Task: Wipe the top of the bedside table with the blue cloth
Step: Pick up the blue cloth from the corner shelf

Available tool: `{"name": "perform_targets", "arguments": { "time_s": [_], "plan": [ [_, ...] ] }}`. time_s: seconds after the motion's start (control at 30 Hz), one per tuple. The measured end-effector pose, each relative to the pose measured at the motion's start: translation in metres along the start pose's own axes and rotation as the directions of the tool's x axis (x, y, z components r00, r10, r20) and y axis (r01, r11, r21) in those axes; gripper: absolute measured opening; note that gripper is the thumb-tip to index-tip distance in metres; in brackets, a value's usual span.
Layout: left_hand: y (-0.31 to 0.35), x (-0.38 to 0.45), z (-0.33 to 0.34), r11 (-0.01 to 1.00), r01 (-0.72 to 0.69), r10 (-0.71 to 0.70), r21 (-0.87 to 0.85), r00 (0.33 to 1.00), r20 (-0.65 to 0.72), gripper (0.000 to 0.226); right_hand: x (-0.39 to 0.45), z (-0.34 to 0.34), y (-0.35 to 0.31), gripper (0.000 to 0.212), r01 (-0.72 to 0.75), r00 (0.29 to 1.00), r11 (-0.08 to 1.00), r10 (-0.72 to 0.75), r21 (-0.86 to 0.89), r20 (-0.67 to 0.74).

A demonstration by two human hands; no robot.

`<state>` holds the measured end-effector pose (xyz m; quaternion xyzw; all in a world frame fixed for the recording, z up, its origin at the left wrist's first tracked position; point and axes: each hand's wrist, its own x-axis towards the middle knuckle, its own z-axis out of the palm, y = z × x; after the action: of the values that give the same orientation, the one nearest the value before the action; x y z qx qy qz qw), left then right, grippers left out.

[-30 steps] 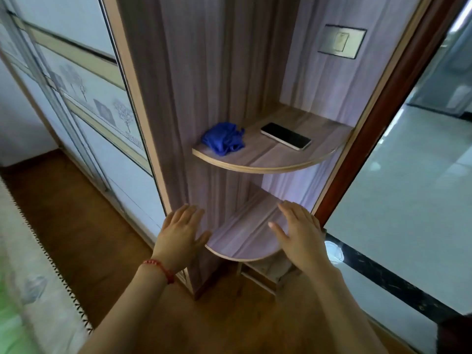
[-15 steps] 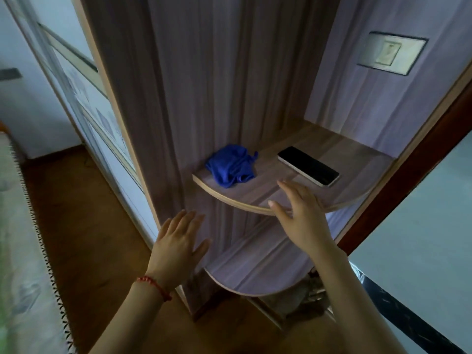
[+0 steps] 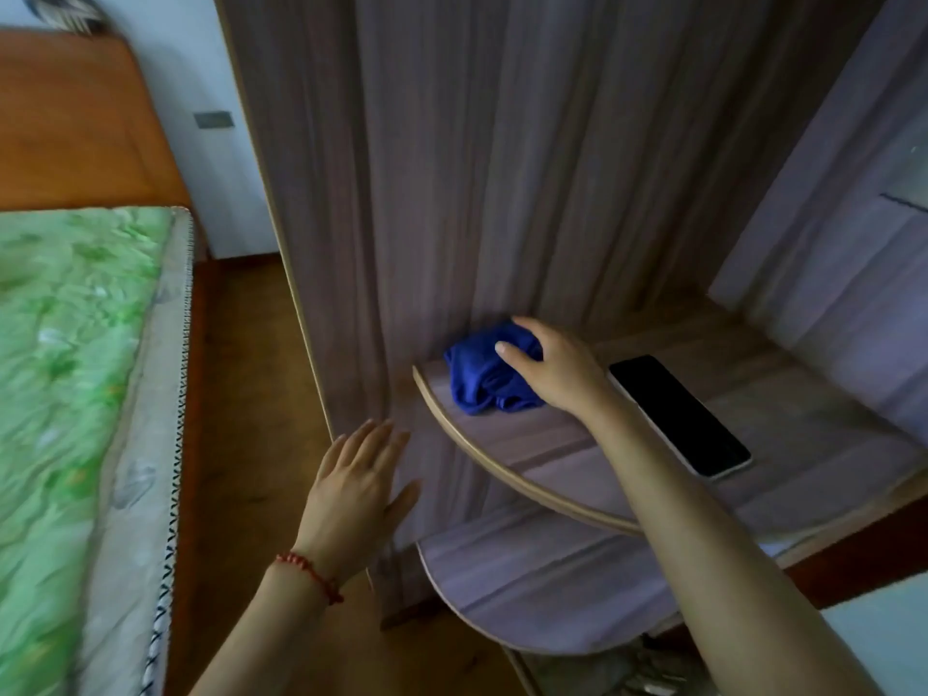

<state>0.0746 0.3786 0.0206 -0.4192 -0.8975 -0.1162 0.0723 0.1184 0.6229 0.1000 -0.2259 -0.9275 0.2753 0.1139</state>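
Two hands show: the right hand [image 3: 555, 369] curls onto the crumpled blue cloth [image 3: 484, 381] at the surface's [image 3: 577, 444] back left corner beside a phone [image 3: 678, 414], the left hand [image 3: 359, 489] hovers flat and empty; soft, light cloth, best gathered at its bunched middle.

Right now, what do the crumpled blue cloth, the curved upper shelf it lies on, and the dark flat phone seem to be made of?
Crumpled blue cloth: soft fabric, possibly microfibre; it bunches in folds, matte.
Curved upper shelf: likely laminated board; printed grey-brown grain, pale edge band, low sheen.
Dark flat phone: glossy black face, probably glass, with a light rim of unclear material.
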Motion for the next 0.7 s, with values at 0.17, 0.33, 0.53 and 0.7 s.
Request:
{"name": "perform_targets", "arguments": {
  "time_s": [0.17,0.33,0.53,0.7],
  "plan": [
    [0.005,-0.003,0.004,0.995,0.083,-0.084,0.050,0.996,0.030,0.060,0.016,0.010,-0.004,0.061,-0.022,0.996,0.999,0.020,0.023,0.082],
    [0.003,-0.003,0.005,0.993,0.109,-0.108,0.049,0.994,-0.020,0.055,0.017,0.012,-0.004,0.054,0.008,0.997,0.991,-0.018,0.134,0.078],
    [0.000,-0.011,-0.001,0.987,0.151,-0.150,0.056,0.988,-0.024,0.061,0.012,0.013,-0.010,0.044,0.075,0.997,0.962,-0.067,0.262,-0.038],
    [-0.013,-0.032,-0.010,0.970,0.239,-0.236,0.040,0.969,-0.077,0.058,-0.004,0.019,-0.039,0.044,0.310,0.950,0.929,-0.311,0.200,-0.029]
  ]
}}
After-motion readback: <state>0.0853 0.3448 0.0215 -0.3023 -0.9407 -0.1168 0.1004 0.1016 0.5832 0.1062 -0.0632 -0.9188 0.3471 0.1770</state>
